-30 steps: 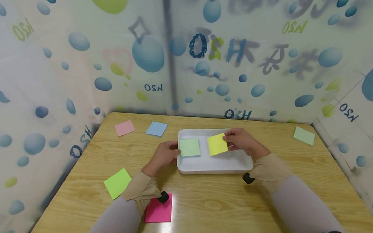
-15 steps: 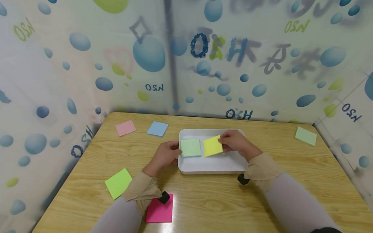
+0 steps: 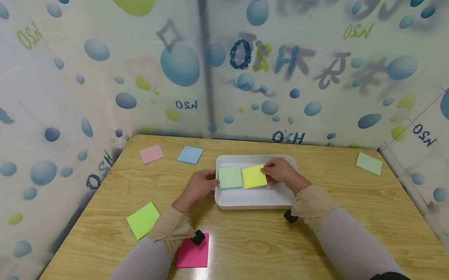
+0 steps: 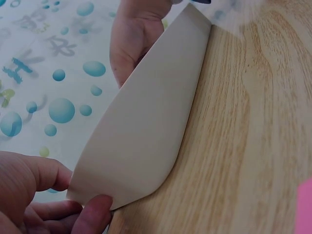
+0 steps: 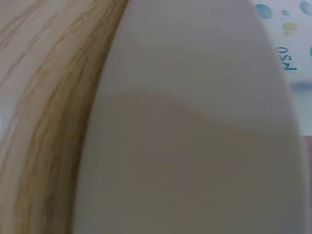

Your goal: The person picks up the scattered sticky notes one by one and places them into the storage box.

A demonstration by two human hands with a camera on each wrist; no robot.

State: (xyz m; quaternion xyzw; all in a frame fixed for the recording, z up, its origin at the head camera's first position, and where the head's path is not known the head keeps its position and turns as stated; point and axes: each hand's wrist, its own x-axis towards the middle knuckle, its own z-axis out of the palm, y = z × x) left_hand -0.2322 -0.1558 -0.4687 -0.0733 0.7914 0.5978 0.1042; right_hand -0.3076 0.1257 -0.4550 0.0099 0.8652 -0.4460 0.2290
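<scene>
In the head view a white tray sits on the table. My left hand grips its left end; in the left wrist view, thumb and fingers bracket the corner of the tray wall. A pale green sticky note pad lies inside at the left. My right hand pinches a yellow sticky note pad by its right edge, low over the tray and right beside the green pad, slightly tilted to it. The tray's outer wall fills most of the right wrist view, where the held pad is hidden.
Other sticky note pads lie around the wooden table: pink and blue behind left, lime green and magenta near the left forearm, another pale green pad at far right. A printed curtain stands behind.
My right hand has carried the yellow pad leftward and slightly down, until it sits against the pale green pad. My left hand has kept its grip on the tray.
</scene>
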